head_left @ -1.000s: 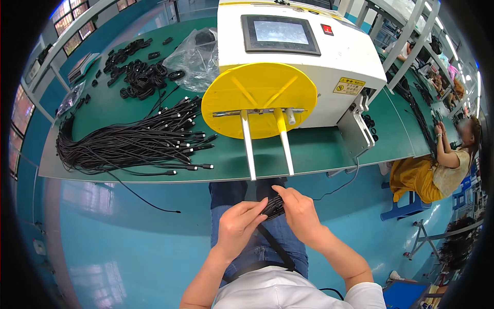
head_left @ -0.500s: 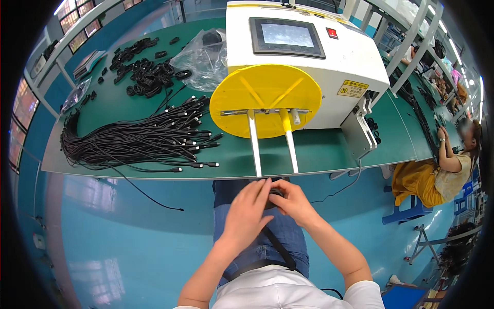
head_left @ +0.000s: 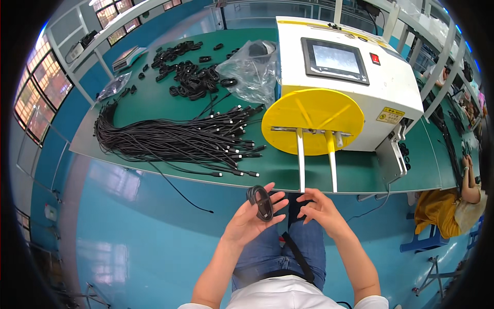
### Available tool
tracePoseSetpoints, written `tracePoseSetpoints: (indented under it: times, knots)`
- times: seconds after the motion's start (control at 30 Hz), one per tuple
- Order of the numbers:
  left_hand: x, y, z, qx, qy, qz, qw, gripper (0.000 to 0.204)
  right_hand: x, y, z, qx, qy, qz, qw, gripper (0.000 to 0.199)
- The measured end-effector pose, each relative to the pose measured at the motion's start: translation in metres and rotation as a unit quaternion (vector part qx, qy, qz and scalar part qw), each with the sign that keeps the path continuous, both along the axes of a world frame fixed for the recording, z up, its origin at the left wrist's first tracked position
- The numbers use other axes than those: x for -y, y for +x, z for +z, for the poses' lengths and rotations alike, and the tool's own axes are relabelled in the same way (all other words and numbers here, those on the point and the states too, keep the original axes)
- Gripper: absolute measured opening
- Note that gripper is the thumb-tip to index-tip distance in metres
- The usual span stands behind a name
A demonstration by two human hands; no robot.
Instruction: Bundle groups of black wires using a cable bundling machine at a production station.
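Observation:
A coiled black cable rests against the palm of my left hand, held by the thumb while the other fingers spread out. Just to its right, my right hand is empty with its fingers apart and slightly curled, below the two rods of the winding machine. That machine is white with a yellow disc and a grey-framed screen. On the green table, left of the disc, lies a thick bundle of straight black cables with light connector tips.
Finished coils lie heaped at the back left beside a clear plastic bag. One loose cable hangs over the front edge of the table. A person in yellow sits on a blue stool at the right.
My hands have drawn apart; the coil, earlier mostly hidden between them, now shows in my left hand. My right hand has let go of it. The view has shifted, so the table appears farther right.

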State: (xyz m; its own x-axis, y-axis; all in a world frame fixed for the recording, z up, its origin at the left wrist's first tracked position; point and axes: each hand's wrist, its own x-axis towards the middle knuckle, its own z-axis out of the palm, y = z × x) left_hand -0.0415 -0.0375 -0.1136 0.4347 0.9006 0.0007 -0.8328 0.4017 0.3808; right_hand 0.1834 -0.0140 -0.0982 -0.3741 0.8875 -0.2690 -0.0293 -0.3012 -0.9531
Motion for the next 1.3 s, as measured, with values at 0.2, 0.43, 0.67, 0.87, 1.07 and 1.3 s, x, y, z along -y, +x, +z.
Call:
tracePoseSetpoints:
  times: [0.2,0.43,0.67,0.87,1.07,1.3]
  knots:
    - [-0.004,-0.001,0.007,-0.105,0.047,0.028,0.993,0.062,-0.002,-0.015,-0.003,0.014,0.018,0.047,0.999,0.04]
    - [-0.011,0.002,0.002,-0.353,0.014,0.116,0.928,0.042,-0.008,-0.018,-0.013,0.017,0.001,0.063,0.998,0.036]
    - [-0.016,-0.004,-0.004,-0.378,-0.056,0.074,0.921,0.031,-0.013,-0.017,-0.017,0.021,-0.017,0.049,0.998,0.036]
    - [-0.014,0.005,-0.002,-0.378,-0.038,0.031,0.924,0.028,-0.016,-0.042,-0.025,-0.013,0.067,0.01,0.998,0.036]
    - [-0.009,0.005,-0.003,-0.361,-0.012,-0.092,0.928,0.033,-0.017,-0.048,-0.024,0.018,0.083,0.049,0.995,0.03]
    - [-0.011,0.002,-0.009,-0.188,-0.047,-0.125,0.973,0.04,-0.021,-0.046,-0.012,0.002,0.049,0.025,0.998,0.031]
